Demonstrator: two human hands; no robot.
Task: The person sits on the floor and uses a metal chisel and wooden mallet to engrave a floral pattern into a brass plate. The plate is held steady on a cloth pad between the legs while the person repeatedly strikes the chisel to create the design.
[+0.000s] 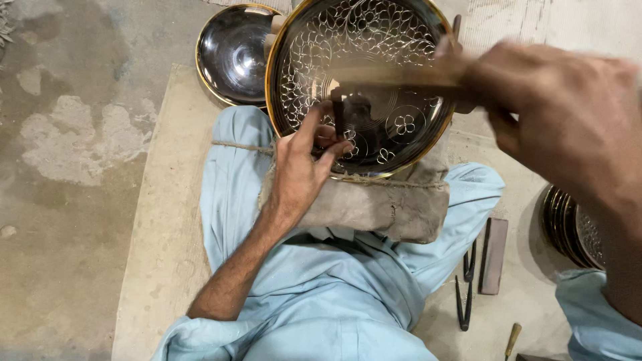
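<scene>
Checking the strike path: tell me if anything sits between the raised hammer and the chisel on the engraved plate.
Nothing visible does. The right hand holds the blurred hammer above the chisel, which the left hand pinches against the engraved plate.

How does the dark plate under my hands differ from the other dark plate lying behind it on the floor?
The engraved plate is covered in pale floral line patterns; the plain plate shows a smooth, glossy, uncut face. The engraved plate rests propped on a cloth pad over the lap, with the left hand pressing a chisel to it; the plain plate lies flat, untouched. Both are round, dark and gold-rimmed.
</scene>
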